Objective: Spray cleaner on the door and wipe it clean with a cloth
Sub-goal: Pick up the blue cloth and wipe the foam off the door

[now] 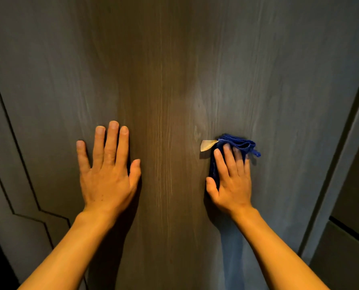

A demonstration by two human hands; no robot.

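My left hand (107, 170) lies flat on the wooden door (174, 80), fingers slightly spread. My right hand (231, 181) presses the bunched blue cloth (240, 144) against it with straight fingers. Unpinched, I judge the cloth may slip mid-wipe.

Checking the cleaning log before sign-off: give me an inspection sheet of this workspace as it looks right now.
Surface: dark wood-grain door, upright, fills most of the view.
Job's things: blue cloth bunched against the door, with a pale tag sticking out at its upper left; no spray bottle seen.
Clutter: nothing seen.
Hands: left hand flat on the door, fingers straight, holding nothing; right hand presses the cloth to the door with straight fingers.
Cables: nothing seen.
Surroundings: door frame along the right edge; grooved panel at the left.
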